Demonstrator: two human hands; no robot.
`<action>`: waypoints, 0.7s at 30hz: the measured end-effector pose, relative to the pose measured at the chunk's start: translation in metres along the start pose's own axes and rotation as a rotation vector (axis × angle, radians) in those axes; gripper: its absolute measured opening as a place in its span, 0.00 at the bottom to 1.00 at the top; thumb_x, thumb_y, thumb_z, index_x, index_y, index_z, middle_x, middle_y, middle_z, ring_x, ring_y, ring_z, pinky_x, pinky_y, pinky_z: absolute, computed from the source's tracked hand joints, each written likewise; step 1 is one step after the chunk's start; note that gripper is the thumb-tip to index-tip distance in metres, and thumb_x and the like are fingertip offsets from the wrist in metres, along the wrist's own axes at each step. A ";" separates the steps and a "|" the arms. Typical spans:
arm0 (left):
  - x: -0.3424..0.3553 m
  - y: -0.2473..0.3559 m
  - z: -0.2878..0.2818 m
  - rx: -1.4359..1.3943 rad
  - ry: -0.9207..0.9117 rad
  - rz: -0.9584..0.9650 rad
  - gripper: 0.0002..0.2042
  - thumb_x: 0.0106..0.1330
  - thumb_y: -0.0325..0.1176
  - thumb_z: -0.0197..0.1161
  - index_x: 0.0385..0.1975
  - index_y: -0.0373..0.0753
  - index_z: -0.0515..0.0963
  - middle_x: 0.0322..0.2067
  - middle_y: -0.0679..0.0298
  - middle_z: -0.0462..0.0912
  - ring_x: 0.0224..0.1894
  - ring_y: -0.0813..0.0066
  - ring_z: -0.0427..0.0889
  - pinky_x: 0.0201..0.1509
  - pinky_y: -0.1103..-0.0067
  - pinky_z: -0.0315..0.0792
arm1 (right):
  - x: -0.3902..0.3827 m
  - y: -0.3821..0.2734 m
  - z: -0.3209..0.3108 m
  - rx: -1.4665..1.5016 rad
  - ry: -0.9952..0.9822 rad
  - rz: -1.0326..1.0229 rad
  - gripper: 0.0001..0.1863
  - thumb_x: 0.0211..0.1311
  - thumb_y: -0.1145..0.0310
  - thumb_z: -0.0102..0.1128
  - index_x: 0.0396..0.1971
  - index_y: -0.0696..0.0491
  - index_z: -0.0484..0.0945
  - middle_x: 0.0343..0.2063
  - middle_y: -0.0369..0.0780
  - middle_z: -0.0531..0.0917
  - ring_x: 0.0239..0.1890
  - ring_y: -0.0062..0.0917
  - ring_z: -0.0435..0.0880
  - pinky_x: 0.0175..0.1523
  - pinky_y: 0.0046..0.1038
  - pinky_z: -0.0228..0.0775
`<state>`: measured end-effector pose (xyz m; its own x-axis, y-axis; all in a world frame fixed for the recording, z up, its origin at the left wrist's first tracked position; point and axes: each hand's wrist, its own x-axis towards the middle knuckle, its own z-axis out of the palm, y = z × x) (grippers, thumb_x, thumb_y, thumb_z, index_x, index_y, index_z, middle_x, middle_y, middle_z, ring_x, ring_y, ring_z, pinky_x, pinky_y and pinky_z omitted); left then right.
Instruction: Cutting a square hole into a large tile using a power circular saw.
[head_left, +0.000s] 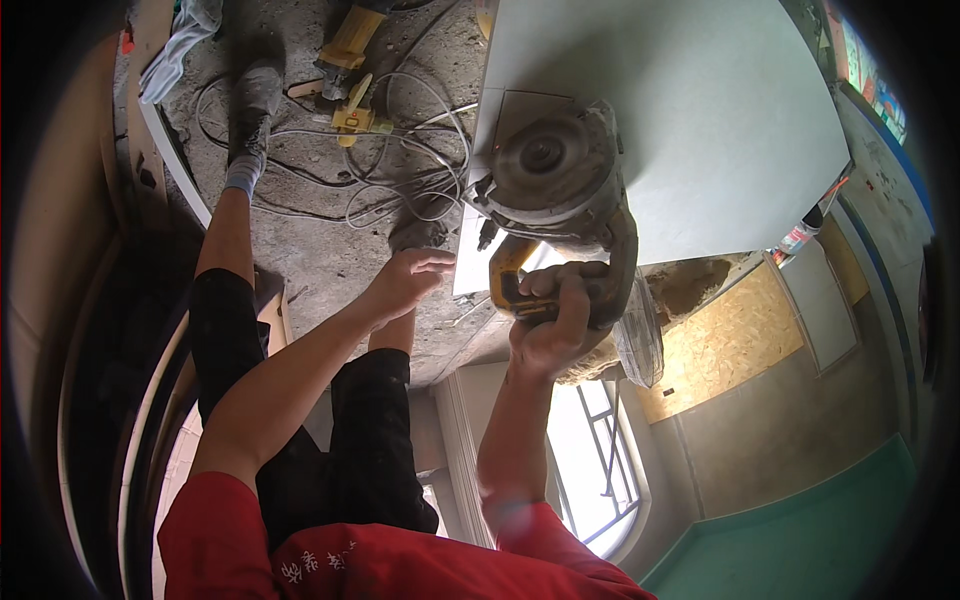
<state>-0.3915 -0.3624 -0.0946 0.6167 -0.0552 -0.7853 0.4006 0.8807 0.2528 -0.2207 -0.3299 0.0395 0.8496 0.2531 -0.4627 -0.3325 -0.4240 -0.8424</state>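
Note:
My right hand [555,310] grips the handle of a dusty yellow-and-grey power saw [543,153] with a round disc and a dust bag [640,330]. The saw is over the left edge of a large pale grey board [720,120], where a small square outline [520,105] shows under it. My left hand [420,275] is open, fingers slightly bent, just left of the board's lower left corner and touching nothing that I can make out.
Yellow tools [355,115] and tangled cables [400,180] lie on the rough, dusty concrete floor [310,225], near my feet [250,120]. A crumpled cloth [180,50] lies at the upper left. A tube [798,235] is by the board's right corner. A window [585,450] shows below.

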 end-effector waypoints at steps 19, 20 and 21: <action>0.000 -0.002 -0.002 -0.016 -0.053 0.008 0.22 0.68 0.25 0.57 0.63 0.32 0.74 0.58 0.56 0.83 0.55 0.72 0.81 0.61 0.73 0.74 | 0.000 0.004 0.014 0.006 0.107 -0.022 0.04 0.55 0.79 0.52 0.31 0.58 0.72 0.16 0.39 0.74 0.15 0.24 0.73 0.24 0.26 0.73; 0.000 -0.003 -0.002 -0.016 -0.049 0.005 0.22 0.68 0.25 0.57 0.63 0.32 0.74 0.58 0.56 0.83 0.55 0.72 0.81 0.61 0.73 0.74 | 0.000 0.004 0.015 -0.005 0.100 -0.029 0.04 0.55 0.79 0.52 0.31 0.58 0.72 0.16 0.39 0.74 0.15 0.24 0.73 0.25 0.26 0.73; 0.000 -0.003 -0.002 -0.015 -0.021 0.003 0.22 0.68 0.24 0.57 0.63 0.32 0.74 0.57 0.56 0.83 0.56 0.72 0.81 0.61 0.73 0.74 | 0.000 0.004 0.016 -0.014 0.067 -0.033 0.04 0.55 0.78 0.52 0.31 0.58 0.73 0.16 0.39 0.74 0.16 0.24 0.74 0.25 0.26 0.73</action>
<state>-0.3944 -0.3640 -0.0965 0.6318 -0.0626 -0.7726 0.3887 0.8879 0.2459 -0.2285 -0.3175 0.0319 0.8856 0.2091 -0.4147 -0.2984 -0.4282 -0.8530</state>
